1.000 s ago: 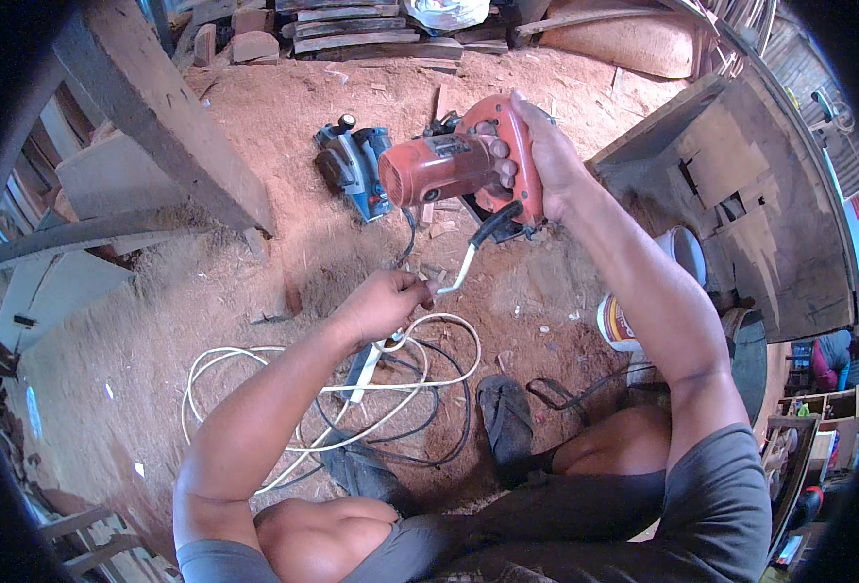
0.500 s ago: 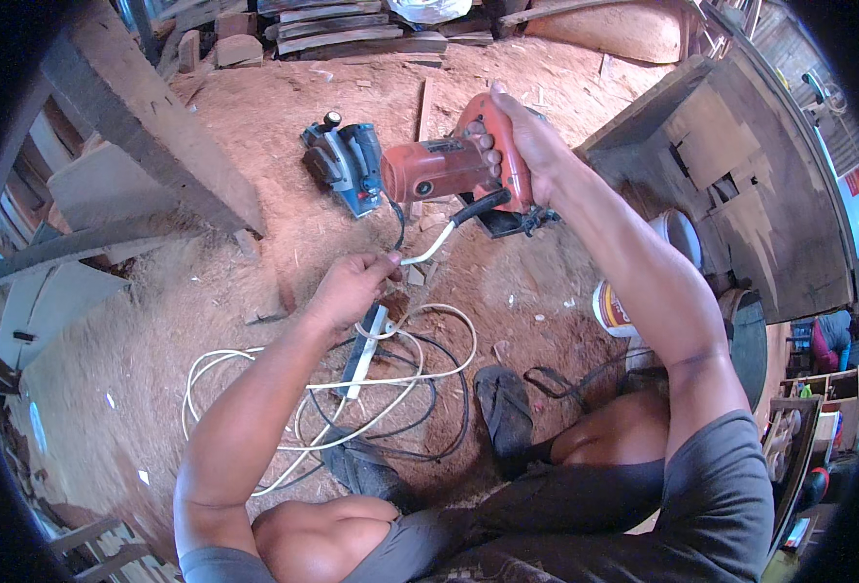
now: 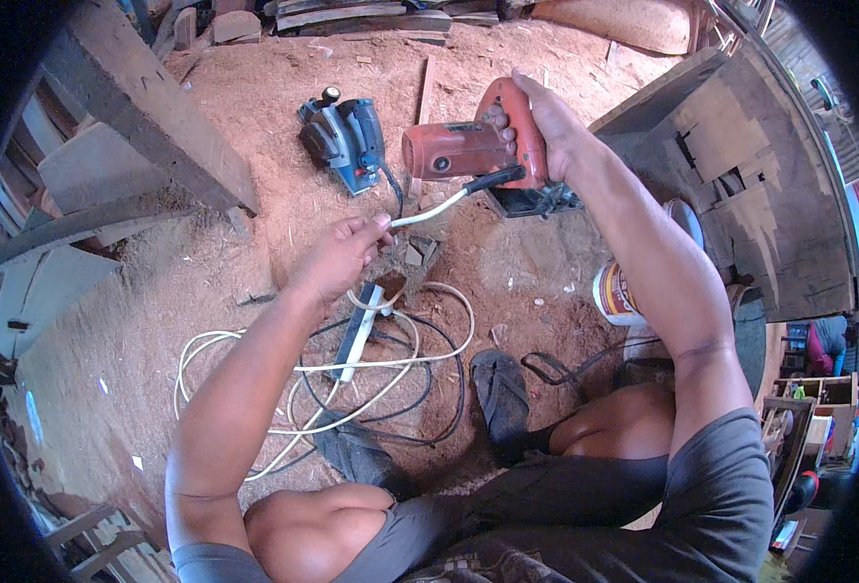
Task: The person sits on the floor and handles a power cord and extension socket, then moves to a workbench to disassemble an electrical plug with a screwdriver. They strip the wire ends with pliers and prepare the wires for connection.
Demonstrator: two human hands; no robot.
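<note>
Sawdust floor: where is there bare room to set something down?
Mostly open: the floor between wooden post and looped cream cable; a smaller patch between the red power tool and labelled bucket. Crowded: around the power strip.

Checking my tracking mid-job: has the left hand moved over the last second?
Yes: judged against the blue planer, the left hand has moved leftward and forward, nearer to that planer.

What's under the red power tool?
Under the red power tool, part of a dark base shows, with dusty ground around; whatever lies directly beneath is covered.
</note>
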